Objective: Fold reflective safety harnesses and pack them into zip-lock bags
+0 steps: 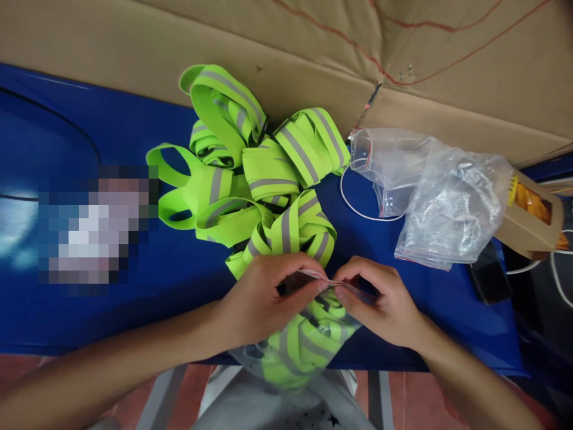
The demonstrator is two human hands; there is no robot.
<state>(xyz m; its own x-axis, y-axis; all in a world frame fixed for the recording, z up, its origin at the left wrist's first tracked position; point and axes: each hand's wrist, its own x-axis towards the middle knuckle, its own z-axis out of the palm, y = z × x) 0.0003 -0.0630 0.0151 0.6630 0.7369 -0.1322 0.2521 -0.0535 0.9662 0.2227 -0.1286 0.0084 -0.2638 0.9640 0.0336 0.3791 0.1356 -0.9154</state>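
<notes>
Both hands pinch the top edge of a clear zip bag (344, 331), close together above the front of the table. Inside the bag lies a bundle of neon-yellow reflective strap (293, 352) with grey stripes. My left hand (264, 292) has its thumb and forefinger on the bag's rim. My right hand (382, 298) grips the same rim just to the right. Just beyond my hands several more neon reflective straps (268, 170), rolled or looped, are heaped on the blue table (179, 316).
Several empty clear zip bags (452, 203) lie at the right. Beside them are a cardboard box (528, 209) with orange contents, a black phone (490, 272) and a white cable (353, 203). A blurred-out object (102, 227) lies left. A cardboard wall (286, 65) stands behind.
</notes>
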